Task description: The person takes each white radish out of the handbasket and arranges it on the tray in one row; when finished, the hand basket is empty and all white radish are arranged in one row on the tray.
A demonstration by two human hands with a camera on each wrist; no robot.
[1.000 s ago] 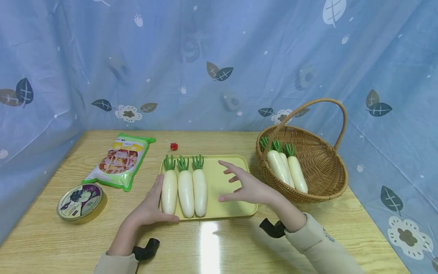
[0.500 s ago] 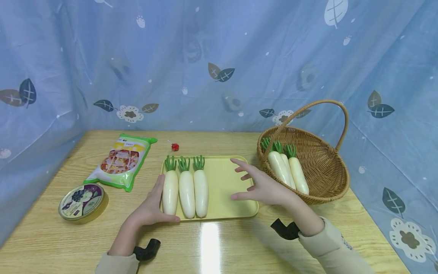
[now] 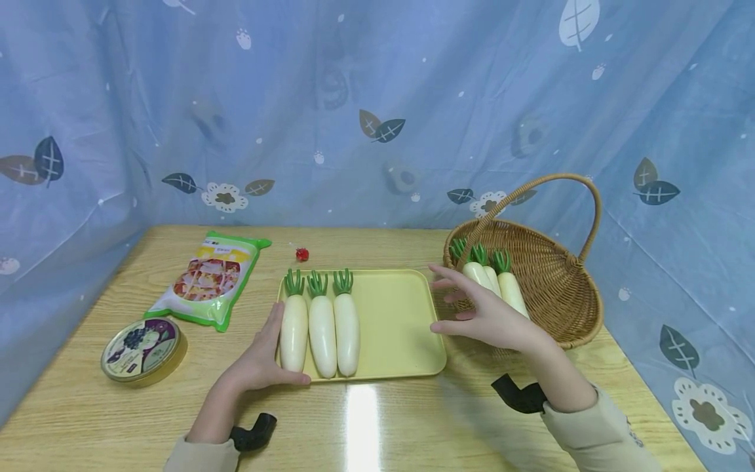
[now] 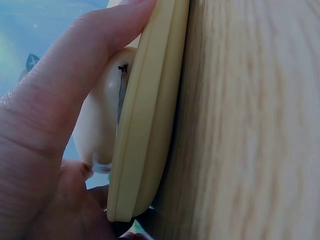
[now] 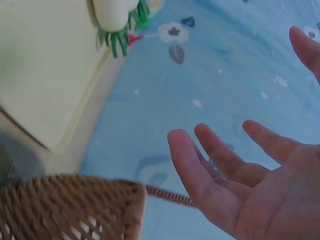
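Observation:
A pale yellow tray (image 3: 401, 328) lies on the table with three white radishes (image 3: 321, 334) side by side in its left half, green tops pointing away. My left hand (image 3: 256, 357) holds the tray's near left corner, thumb along the front rim and fingers along the left side. In the left wrist view the thumb (image 4: 75, 65) lies against the rim. My right hand (image 3: 492, 314), fingers spread and holding nothing, is between the tray and a wicker basket (image 3: 557, 288), overlapping the basket's near left side. Several more white radishes (image 3: 512, 292) lie in the basket, partly hidden by this hand.
A green-edged food bag (image 3: 209, 275) lies at the back left, with a round tin (image 3: 141, 347) in front of it. A small red item (image 3: 302, 254) sits behind the tray. The basket's tall handle (image 3: 560, 177) arches upward. A blue patterned curtain (image 3: 330, 164) encloses the table.
My right hand has moved right, from over the bare part of the tray to the basket's near left side. The left hand has stayed at the tray's corner.

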